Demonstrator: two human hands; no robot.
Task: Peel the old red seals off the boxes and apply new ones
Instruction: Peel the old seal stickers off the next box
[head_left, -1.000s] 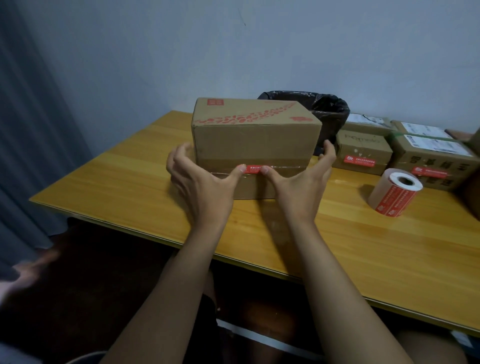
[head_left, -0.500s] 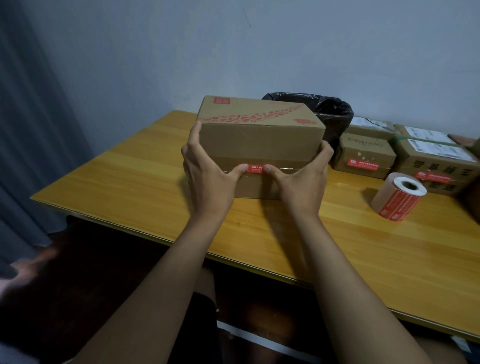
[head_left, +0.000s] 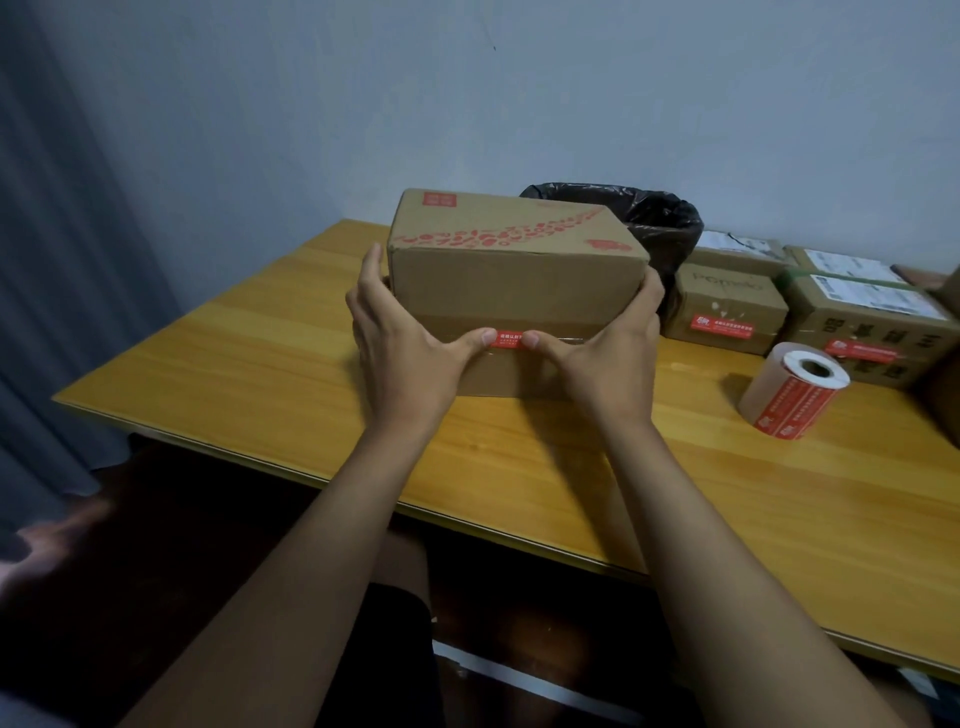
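Note:
A brown cardboard box (head_left: 514, 291) with red print on its top stands on the wooden table (head_left: 260, 364) in front of me. A small red seal (head_left: 510, 338) sits across the taped seam on its near face. My left hand (head_left: 405, 358) lies against the box's left end with straight fingers, its thumb pressing the seal's left end. My right hand (head_left: 608, 358) reaches round the right end, its thumb pressing the seal's right end. A roll of red seals (head_left: 795, 397) lies on the table to the right.
Behind the box stands a bin with a black liner (head_left: 654, 218). Several smaller cardboard boxes with red seals, such as one (head_left: 727, 306) and another (head_left: 872, 332), are lined up at the back right. The table's near edge runs just below my forearms.
My left fingers have risen from low beside the box to lie along its left end. The right hand has closed in on the right end. Both thumbs stay on the seal.

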